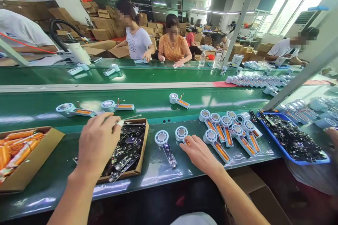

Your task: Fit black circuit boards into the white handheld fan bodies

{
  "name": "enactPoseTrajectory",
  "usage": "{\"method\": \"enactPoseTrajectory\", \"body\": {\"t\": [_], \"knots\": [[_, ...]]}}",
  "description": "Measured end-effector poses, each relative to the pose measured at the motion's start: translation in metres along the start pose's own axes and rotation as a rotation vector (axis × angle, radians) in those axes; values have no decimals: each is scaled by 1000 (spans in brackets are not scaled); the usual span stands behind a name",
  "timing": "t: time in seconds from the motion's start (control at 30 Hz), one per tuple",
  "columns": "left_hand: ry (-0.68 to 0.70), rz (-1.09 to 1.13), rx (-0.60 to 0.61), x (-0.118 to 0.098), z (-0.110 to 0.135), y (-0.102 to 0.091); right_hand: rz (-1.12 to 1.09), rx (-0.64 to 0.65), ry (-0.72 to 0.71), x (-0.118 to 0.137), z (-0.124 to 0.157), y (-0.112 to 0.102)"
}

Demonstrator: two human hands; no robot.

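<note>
My left hand point(99, 144) is above a cardboard box point(145, 147) full of dark circuit boards point(129, 147). Its fingers and thumb are closed on a thin strip, which looks like a circuit board point(133, 116) seen edge-on; white tape wraps the thumb. With curled fingers, my right hand point(200, 153) grips the handle of a light blue handheld fan point(181, 133), covering most of that handle. Beside it on the bench lies another fan point(161, 137) with a circuit board point(169, 156) along its handle.
Several fans with orange batteries point(227, 130) cluster at right, before a blue tray point(290, 158) of circuit boards. A box of orange batteries point(23, 147) stands left. More fans point(108, 105) lie on the green belt point(148, 102). Several people sit opposite; a co-worker's hand point(332, 135) shows far right.
</note>
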State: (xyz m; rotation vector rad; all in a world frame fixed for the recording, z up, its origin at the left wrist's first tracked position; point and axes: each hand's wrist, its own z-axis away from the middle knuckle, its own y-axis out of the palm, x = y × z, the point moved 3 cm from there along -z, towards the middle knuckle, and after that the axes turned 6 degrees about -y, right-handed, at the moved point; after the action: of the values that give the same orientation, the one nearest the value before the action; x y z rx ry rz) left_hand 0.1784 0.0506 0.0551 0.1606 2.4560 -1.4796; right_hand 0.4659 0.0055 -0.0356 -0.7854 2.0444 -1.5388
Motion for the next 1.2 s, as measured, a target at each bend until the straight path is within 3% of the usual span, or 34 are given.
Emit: {"method": "enactPoseTrajectory", "body": {"t": [0.07,0.17,0.3,0.4,0.47,0.57,0.8,0.87,1.0,1.1,1.2], "knots": [[-217,383,-32,0,12,-7,4,46,-76,-5,-6,8],[-532,1022,118,-10,48,10,-216,-21,-75,-13,-6,18],[-905,1557,411,-32,115,52,-706,-228,232,-20,9,29],[-1031,1723,641,-45,157,72,-926,-284,496,-17,20,39],[-998,1708,778,-52,173,78,-996,-300,588,-14,25,41],[-833,1517,884,-66,180,84,-1049,-326,642,-10,28,41],[-446,1251,927,-113,167,106,-1124,-308,630,-8,31,41],[-384,1120,890,-108,168,107,-1114,-312,613,-8,32,40],[-403,849,732,-74,172,101,-1028,-317,564,-1,33,36],[-440,859,719,-60,175,99,-892,-304,459,7,32,32],[-473,954,722,-68,175,102,-793,-292,342,14,29,27]]}}
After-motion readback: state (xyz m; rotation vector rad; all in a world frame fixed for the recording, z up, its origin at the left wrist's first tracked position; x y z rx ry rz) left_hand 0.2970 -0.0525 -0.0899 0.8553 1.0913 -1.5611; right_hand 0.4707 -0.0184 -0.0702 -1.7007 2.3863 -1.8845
